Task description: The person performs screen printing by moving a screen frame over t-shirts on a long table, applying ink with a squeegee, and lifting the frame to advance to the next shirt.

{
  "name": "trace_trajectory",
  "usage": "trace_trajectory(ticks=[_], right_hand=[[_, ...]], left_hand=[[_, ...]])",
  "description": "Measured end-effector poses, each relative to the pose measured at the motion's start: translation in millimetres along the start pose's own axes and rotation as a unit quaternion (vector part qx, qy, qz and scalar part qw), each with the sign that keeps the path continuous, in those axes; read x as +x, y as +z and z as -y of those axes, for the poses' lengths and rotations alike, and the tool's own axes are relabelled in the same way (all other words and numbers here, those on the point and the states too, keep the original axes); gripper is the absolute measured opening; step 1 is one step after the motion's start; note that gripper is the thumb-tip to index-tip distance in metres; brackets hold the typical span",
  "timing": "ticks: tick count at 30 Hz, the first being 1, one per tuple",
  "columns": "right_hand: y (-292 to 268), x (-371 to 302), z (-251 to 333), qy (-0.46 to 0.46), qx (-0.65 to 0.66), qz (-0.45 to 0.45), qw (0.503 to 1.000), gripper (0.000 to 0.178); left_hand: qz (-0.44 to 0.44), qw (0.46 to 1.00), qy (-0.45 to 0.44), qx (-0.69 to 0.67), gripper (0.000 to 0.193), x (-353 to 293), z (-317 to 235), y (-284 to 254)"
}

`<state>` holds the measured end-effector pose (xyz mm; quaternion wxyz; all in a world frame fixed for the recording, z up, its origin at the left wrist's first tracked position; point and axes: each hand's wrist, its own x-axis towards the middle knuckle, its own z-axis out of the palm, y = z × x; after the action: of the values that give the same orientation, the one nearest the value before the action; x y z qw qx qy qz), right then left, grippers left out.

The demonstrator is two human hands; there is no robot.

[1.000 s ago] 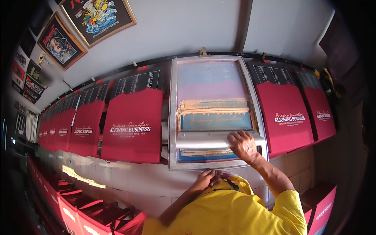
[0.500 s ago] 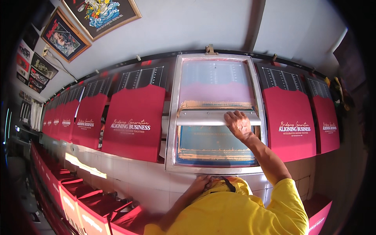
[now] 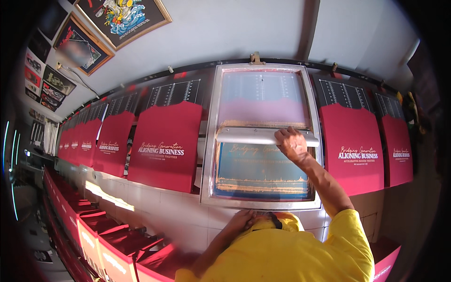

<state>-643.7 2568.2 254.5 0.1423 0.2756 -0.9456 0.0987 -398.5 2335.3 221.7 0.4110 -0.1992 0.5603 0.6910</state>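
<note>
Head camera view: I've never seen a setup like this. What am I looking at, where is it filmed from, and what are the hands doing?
The picture comes from a fisheye camera on a person's head, looking down, so straight edges bend. There is no machine, only bare hands. A long table carries a row of red shirts with light print. Over one lies a metal-framed printing screen. The right hand grips the squeegee, a long bar lying across the screen's mesh. The left hand rests at the screen's near edge, by the yellow sleeve. Framed pictures hang on the wall.
</note>
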Motion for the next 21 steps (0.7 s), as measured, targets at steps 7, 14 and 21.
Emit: trace_trajectory(ticks=[7, 14, 21], right_hand=[[-50.4, 65.0, -13.3, 0.138, 0.095, 0.274, 0.947, 0.04], [-48.1, 31.4, -9.6, 0.123, 0.263, 0.363, 0.885, 0.047], [-48.2, -119.7, 103.1, 0.011, -0.008, 0.099, 0.995, 0.017]], left_hand=[[0.047, 0.998, 0.01, -0.034, 0.028, 2.3, -5.6, -1.9], [0.083, 0.992, 0.02, -0.089, 0.025, 3.3, -0.5, -10.5], [0.075, 0.997, 0.028, -0.017, 0.029, -1.7, -4.9, -11.0]])
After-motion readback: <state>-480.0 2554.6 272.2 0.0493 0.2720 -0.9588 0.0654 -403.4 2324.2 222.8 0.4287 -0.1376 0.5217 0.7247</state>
